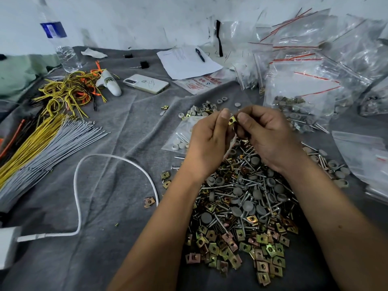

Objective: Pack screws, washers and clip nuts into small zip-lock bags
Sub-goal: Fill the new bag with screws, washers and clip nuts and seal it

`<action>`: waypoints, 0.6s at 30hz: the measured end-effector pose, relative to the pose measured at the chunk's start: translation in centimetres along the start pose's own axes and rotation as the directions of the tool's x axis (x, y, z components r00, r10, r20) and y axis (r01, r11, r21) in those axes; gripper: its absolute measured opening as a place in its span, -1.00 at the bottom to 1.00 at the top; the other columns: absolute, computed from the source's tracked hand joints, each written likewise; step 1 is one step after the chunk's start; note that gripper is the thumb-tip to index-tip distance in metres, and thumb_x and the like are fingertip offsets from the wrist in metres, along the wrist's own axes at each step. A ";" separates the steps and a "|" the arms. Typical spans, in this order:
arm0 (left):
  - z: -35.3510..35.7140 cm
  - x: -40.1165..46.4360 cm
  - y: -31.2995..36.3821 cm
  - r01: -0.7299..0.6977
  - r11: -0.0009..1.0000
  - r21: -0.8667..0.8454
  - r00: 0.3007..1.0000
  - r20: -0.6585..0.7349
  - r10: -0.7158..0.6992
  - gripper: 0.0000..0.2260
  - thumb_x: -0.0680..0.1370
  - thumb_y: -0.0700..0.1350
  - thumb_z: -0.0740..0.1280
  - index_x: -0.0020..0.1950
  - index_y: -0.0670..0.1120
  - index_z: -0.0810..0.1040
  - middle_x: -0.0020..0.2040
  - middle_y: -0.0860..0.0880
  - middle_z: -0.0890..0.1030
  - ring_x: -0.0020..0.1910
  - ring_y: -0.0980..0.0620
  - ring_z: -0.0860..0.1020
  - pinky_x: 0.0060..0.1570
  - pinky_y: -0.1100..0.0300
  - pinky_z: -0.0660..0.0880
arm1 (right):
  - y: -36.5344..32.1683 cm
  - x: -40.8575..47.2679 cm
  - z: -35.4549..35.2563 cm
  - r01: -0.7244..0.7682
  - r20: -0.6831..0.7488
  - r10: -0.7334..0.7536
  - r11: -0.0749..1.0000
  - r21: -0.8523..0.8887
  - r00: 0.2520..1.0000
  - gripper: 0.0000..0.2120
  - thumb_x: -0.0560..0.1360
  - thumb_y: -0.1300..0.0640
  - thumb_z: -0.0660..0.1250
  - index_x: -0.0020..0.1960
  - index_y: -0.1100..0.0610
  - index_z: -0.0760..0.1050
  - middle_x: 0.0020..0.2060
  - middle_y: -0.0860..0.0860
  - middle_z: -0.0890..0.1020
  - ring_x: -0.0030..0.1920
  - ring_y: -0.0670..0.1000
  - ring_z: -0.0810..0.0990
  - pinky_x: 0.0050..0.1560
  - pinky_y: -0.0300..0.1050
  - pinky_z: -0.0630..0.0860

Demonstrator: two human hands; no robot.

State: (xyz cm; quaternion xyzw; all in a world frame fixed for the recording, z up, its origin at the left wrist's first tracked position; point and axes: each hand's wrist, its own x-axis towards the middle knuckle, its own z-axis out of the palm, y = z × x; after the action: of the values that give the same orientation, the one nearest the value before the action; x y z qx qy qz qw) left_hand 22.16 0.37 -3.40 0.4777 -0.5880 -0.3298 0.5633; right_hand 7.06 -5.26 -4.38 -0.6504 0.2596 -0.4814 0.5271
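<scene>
A clip nut (pixel 232 121) was pinched between the left hand (pixel 207 139) and right hand (pixel 266 133), above the pile (pixel 241 206); a bag, apparently, was hidden just beneath it.

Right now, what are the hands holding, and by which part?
A brass clip nut, pinched by its side edges between left hand and right hand fingertips.
</scene>
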 end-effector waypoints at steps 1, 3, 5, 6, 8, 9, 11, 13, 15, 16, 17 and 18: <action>-0.1 0.0 -0.1 0.006 1.000 0.012 1.000 0.003 -0.006 -0.61 0.75 -0.02 0.11 -0.27 0.01 0.39 -0.43 0.10 0.39 -0.49 0.15 0.30 -0.44 0.20 0.23 | 0.1 0.0 0.0 0.022 -0.025 -0.026 0.990 -0.140 0.999 -0.85 0.58 -0.01 0.38 -0.07 0.05 0.64 -0.31 -0.07 0.62 -0.26 -0.10 0.56 -0.16 -0.21 0.52; -0.4 0.1 -0.3 -0.041 0.995 0.094 0.999 0.006 0.040 -0.62 0.75 -0.07 0.15 -0.27 0.03 0.42 -0.41 0.10 0.43 -0.46 0.16 0.35 -0.42 0.20 0.29 | 0.1 0.0 0.2 0.023 -0.020 -0.030 0.953 -0.302 0.999 -0.81 0.62 0.00 0.30 -0.04 0.09 0.59 -0.29 -0.07 0.63 -0.25 -0.13 0.57 -0.19 -0.21 0.54; -0.5 0.1 -0.4 -0.097 0.978 0.183 0.995 0.003 0.098 -0.65 0.74 -0.10 0.19 -0.25 0.07 0.42 -0.39 0.11 0.45 -0.42 0.17 0.38 -0.38 0.18 0.33 | 0.0 -0.1 0.4 0.004 0.022 0.006 0.910 -0.414 1.000 -0.75 0.64 -0.03 0.21 0.00 0.12 0.54 -0.26 -0.05 0.61 -0.23 -0.12 0.55 -0.19 -0.12 0.52; -0.4 0.1 -0.4 -0.099 0.973 0.207 0.995 -0.007 0.103 -0.66 0.73 -0.12 0.20 -0.25 0.06 0.42 -0.39 0.11 0.45 -0.41 0.16 0.39 -0.37 0.15 0.35 | -0.1 -0.1 0.5 0.011 0.054 0.016 0.881 -0.472 0.998 -0.71 0.65 -0.05 0.18 0.01 0.14 0.53 -0.24 -0.02 0.59 -0.23 -0.09 0.53 -0.19 -0.09 0.50; -0.4 0.1 -0.4 -0.077 0.973 0.217 0.996 -0.029 0.085 -0.65 0.73 -0.14 0.21 -0.26 0.05 0.43 -0.40 0.10 0.45 -0.41 0.14 0.39 -0.36 0.12 0.35 | -0.3 -0.2 0.6 0.046 0.103 0.012 0.841 -0.539 0.995 -0.65 0.65 -0.08 0.15 0.00 0.18 0.53 -0.24 0.06 0.59 -0.26 -0.01 0.52 -0.22 -0.08 0.47; -0.4 0.1 -0.2 -0.060 0.979 0.197 0.997 -0.031 0.067 -0.64 0.72 -0.15 0.22 -0.28 0.05 0.43 -0.42 0.12 0.44 -0.42 0.15 0.37 -0.36 0.14 0.33 | -0.4 -0.1 0.6 0.056 0.104 -0.002 0.850 -0.524 0.995 -0.63 0.65 -0.08 0.16 -0.03 0.20 0.54 -0.28 0.08 0.58 -0.30 -0.01 0.50 -0.25 -0.10 0.45; -0.4 0.1 -0.1 -0.029 0.994 0.102 0.999 -0.020 0.031 -0.63 0.72 -0.14 0.22 -0.30 -0.02 0.46 -0.44 0.07 0.42 -0.46 0.13 0.33 -0.40 0.19 0.28 | -0.6 -0.2 0.7 0.022 0.070 0.003 0.931 -0.364 0.998 -0.64 0.64 -0.04 0.22 -0.07 0.24 0.53 -0.35 0.11 0.51 -0.34 -0.02 0.45 -0.28 -0.12 0.42; -0.5 0.2 0.1 -0.029 0.999 0.021 1.000 -0.008 0.029 -0.63 0.71 -0.12 0.23 -0.27 -0.23 0.49 -0.44 -0.18 0.41 -0.47 0.07 0.29 -0.44 0.21 0.23 | -0.7 -0.3 0.9 -0.043 0.056 0.050 0.993 -0.110 0.997 -0.69 0.63 0.03 0.26 -0.05 0.29 0.54 -0.33 0.09 0.48 -0.31 -0.02 0.42 -0.28 -0.14 0.38; -0.5 0.2 0.3 -0.035 0.999 -0.021 0.999 0.000 0.035 -0.61 0.70 -0.11 0.23 -0.21 -0.37 0.47 -0.42 -0.28 0.38 -0.47 0.05 0.27 -0.45 0.22 0.20 | -0.8 -0.3 1.1 -0.097 0.067 0.094 0.994 0.049 0.993 -0.74 0.61 0.10 0.27 -0.08 0.30 0.53 -0.31 0.08 0.50 -0.31 -0.03 0.40 -0.31 -0.19 0.34; -0.5 0.2 0.2 -0.033 0.999 -0.040 0.999 0.002 0.034 -0.61 0.69 -0.11 0.24 -0.20 -0.40 0.46 -0.43 -0.23 0.37 -0.47 0.04 0.26 -0.46 0.22 0.19 | -0.9 -0.3 1.2 -0.113 0.067 0.108 0.990 0.085 0.992 -0.77 0.60 0.11 0.27 -0.09 0.27 0.55 -0.32 0.06 0.50 -0.33 -0.04 0.40 -0.33 -0.21 0.32; -0.7 0.3 0.2 -0.029 0.998 -0.055 1.000 0.004 0.029 -0.61 0.69 -0.12 0.25 -0.20 -0.42 0.45 -0.43 -0.18 0.37 -0.48 0.05 0.25 -0.47 0.23 0.18 | -1.0 -0.3 1.4 -0.125 0.059 0.120 0.987 0.104 0.991 -0.79 0.59 0.12 0.28 -0.09 0.25 0.57 -0.33 0.04 0.50 -0.34 -0.06 0.40 -0.34 -0.22 0.31; -0.8 0.3 0.1 -0.024 0.998 -0.062 1.000 0.007 0.025 -0.61 0.68 -0.14 0.25 -0.22 -0.40 0.45 -0.45 -0.14 0.37 -0.49 0.06 0.25 -0.47 0.24 0.17 | -1.1 -0.3 1.6 -0.135 0.045 0.131 0.985 0.108 0.990 -0.80 0.58 0.12 0.28 -0.08 0.24 0.58 -0.35 0.03 0.49 -0.36 -0.08 0.40 -0.36 -0.23 0.30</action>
State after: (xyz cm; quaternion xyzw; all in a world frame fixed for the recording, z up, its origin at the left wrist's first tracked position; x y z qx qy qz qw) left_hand 22.95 0.22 -3.02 0.4517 -0.5854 -0.3427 0.5795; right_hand 8.17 -4.01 -3.42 -0.6103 0.2652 -0.4463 0.5984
